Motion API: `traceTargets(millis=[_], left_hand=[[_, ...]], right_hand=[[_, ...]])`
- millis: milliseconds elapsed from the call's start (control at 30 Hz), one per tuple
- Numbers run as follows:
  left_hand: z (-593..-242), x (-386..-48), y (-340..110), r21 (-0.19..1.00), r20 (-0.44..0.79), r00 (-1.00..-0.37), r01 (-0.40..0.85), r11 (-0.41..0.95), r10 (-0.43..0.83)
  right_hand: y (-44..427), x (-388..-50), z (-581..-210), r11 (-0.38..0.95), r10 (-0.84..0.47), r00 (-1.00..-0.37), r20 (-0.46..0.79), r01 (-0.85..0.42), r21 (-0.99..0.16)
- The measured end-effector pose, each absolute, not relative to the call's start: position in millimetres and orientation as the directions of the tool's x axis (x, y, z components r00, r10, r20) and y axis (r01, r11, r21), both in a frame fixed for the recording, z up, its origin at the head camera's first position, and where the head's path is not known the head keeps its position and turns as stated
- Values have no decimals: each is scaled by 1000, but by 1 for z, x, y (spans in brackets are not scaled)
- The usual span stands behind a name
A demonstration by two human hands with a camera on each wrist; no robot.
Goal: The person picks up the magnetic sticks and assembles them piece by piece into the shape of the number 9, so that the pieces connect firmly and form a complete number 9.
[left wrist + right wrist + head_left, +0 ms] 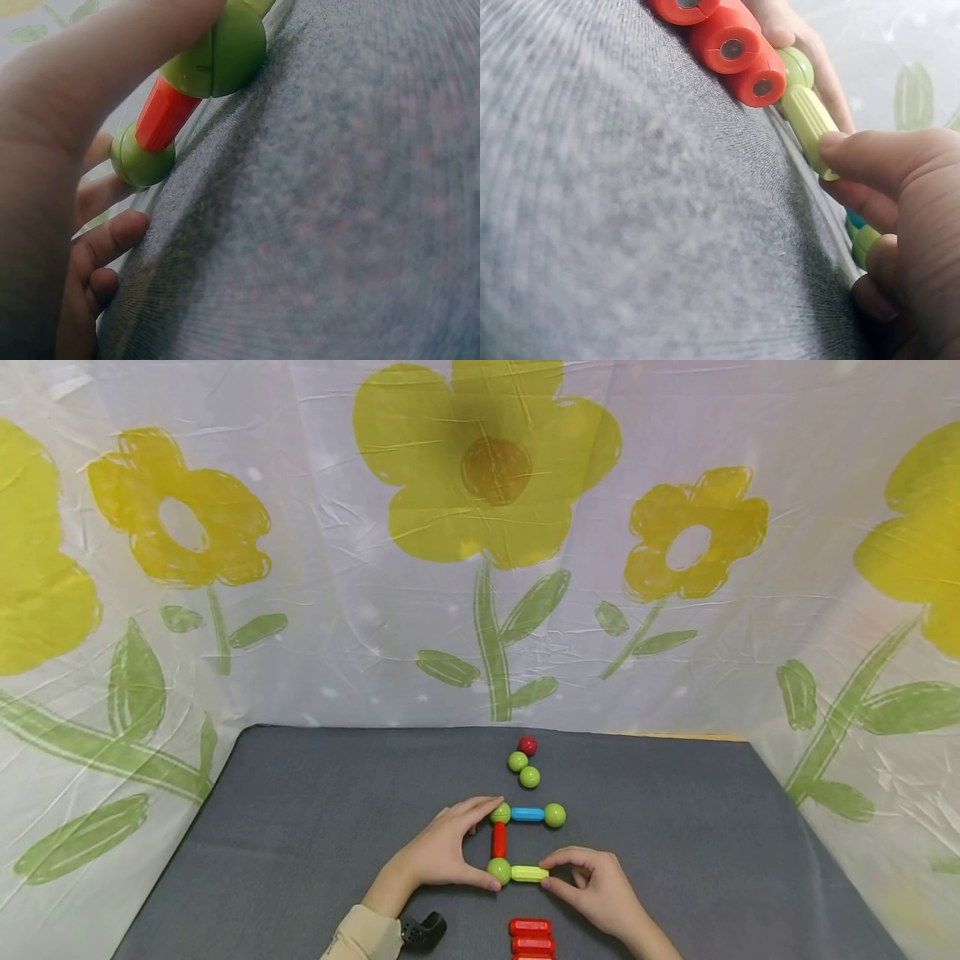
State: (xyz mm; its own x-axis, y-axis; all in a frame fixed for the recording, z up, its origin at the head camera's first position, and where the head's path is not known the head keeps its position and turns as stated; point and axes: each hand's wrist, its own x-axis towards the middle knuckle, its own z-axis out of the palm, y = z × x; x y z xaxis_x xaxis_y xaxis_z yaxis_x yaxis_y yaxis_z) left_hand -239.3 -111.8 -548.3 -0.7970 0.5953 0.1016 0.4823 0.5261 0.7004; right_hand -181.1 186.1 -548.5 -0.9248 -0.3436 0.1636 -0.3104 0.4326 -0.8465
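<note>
Magnetic building pieces form a three-sided shape on the dark cloth. My left hand [442, 850] spans its left side, thumb against the near green ball [214, 56] and a fingertip on the far green ball [144, 159]. Between these balls runs a red rod [498, 840]. With thumb and finger, my right hand [592, 889] pinches the free end of a yellow-green rod [810, 124], whose other end meets the near green ball. A blue rod [527, 814] reaches right from the far ball to another green ball [555, 815].
Beyond the shape lie a red ball [527, 746] and two loose green balls, one green ball [529, 777] nearest. Red rods [530, 927] lie side by side at the near edge, silvery discs showing in their ends. A black strap-like device [423, 932] is at the left wrist.
</note>
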Motion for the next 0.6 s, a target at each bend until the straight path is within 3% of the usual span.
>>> traceTargets(millis=[600], left_hand=[[-548, -239, -111, 693, 92, -804, 476, 542, 587]], right_hand=[[187, -179, -550, 356, -329, -915, 235, -351, -866]])
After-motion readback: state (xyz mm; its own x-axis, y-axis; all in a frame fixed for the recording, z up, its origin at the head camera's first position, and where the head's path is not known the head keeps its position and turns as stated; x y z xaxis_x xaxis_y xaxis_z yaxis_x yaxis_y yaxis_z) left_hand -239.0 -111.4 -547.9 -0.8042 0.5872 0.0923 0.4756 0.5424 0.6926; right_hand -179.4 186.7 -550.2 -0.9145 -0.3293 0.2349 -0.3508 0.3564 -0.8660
